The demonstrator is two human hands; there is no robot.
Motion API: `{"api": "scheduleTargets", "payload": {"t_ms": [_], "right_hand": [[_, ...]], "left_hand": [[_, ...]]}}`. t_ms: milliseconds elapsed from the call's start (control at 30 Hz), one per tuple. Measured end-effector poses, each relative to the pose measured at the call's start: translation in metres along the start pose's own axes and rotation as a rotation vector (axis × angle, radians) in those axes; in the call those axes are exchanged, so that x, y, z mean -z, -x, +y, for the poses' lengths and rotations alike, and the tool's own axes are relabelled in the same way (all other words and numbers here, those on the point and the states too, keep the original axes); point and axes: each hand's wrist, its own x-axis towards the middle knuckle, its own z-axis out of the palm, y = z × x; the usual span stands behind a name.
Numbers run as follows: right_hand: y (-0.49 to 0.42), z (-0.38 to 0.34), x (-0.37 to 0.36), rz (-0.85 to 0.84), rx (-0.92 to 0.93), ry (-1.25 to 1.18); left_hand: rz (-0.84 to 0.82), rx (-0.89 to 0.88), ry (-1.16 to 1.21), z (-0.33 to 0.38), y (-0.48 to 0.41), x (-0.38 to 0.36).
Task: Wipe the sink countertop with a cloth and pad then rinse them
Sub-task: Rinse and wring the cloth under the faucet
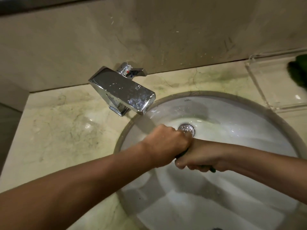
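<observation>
We see both hands meeting low over the sink (232,188): left hand (166,143) and right hand (197,157), fingers (184,164) of both clenched round a dark green pad (213,170), of which only the edges show. Just behind them is the drain (186,128). Further back a chrome tap (123,92) stands on the marble bench (58,130). At far right a clear tray (282,90) holds something green (299,72), too blurred for us to tell what.

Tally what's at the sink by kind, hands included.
Hands: 2, left hand, right hand
Green pieces: 2, held piece, far piece at right edge
Chrome fittings: 2, faucet, drain
Clear tray: 1
Total: 7
</observation>
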Motion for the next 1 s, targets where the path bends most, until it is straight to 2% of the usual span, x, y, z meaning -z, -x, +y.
{"api": "scheduleTargets", "payload": {"t_ms": [33,100,200,267,333,400,500,600,833,1000], "right_hand": [[-0.002,-0.002,-0.001,0.071,0.009,0.043],[-0.013,-0.003,0.001,0.282,0.06,0.126],[-0.031,-0.003,0.008,0.534,0.099,0.523],[-0.038,-0.001,0.011,0.588,0.16,0.832],[-0.042,0.004,0.015,0.611,0.268,1.065],[-0.05,0.01,0.019,0.658,0.5,1.26],[-0.059,0.013,0.03,0.639,0.693,1.335],[-0.06,0.017,0.033,0.598,0.753,1.475],[-0.058,0.018,0.041,0.678,1.017,1.557],[-0.059,0.011,0.042,0.783,1.035,1.548]], "left_hand": [[-0.102,0.083,-0.005,0.005,-0.004,0.002],[-0.154,0.257,0.016,0.004,-0.014,0.001],[-0.177,0.418,0.139,-0.006,-0.025,-0.005],[-0.241,0.499,0.32,-0.006,-0.027,-0.014],[-0.3,0.589,0.609,-0.004,-0.026,-0.025],[-0.295,0.673,0.938,-0.003,-0.025,-0.037],[-0.255,0.78,1.334,0.007,-0.02,-0.04],[-0.311,0.806,1.56,0.017,-0.015,-0.04],[-0.37,0.8,1.836,0.029,-0.009,-0.04],[-0.312,0.797,1.807,0.021,-0.01,-0.039]]}}
